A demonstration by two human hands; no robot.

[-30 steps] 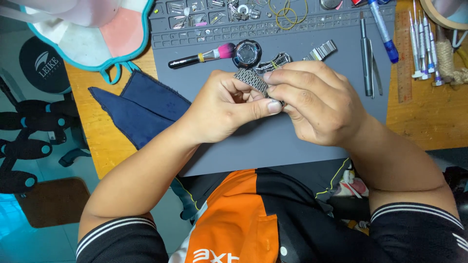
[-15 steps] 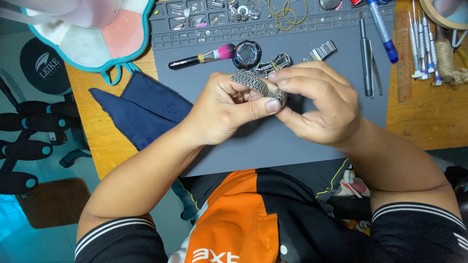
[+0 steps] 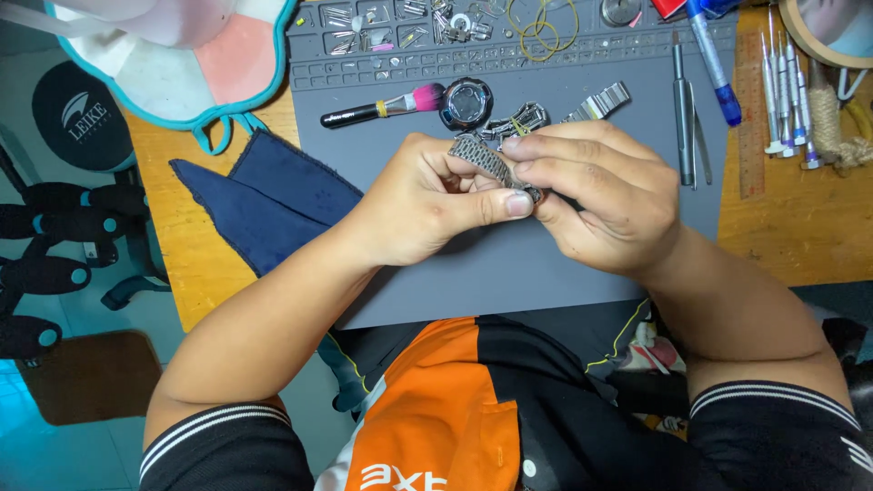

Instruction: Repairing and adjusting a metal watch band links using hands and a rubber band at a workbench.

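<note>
Both hands meet over a grey work mat [image 3: 455,264] and pinch a silver mesh watch band [image 3: 479,153] between them. My left hand [image 3: 427,205] holds it from the left, thumb pressed along its lower end. From the right, my right hand [image 3: 596,195] grips the same band with its fingertips on top. The band's lower end is hidden between the fingers. Just beyond the hands lie a round watch case [image 3: 466,102], a metal clasp piece [image 3: 516,121] and a short silver link segment [image 3: 600,102].
A small brush with a pink tip [image 3: 382,109] lies on the mat. A dark blue cloth [image 3: 264,195] drapes over its left edge. Screwdrivers [image 3: 787,91], a blue pen [image 3: 714,64] and a metal tool [image 3: 682,109] sit to the right. Small parts fill the mat's top tray.
Both hands have shifted slightly while working the mesh band between their fingers; the band stays gripped by both.
</note>
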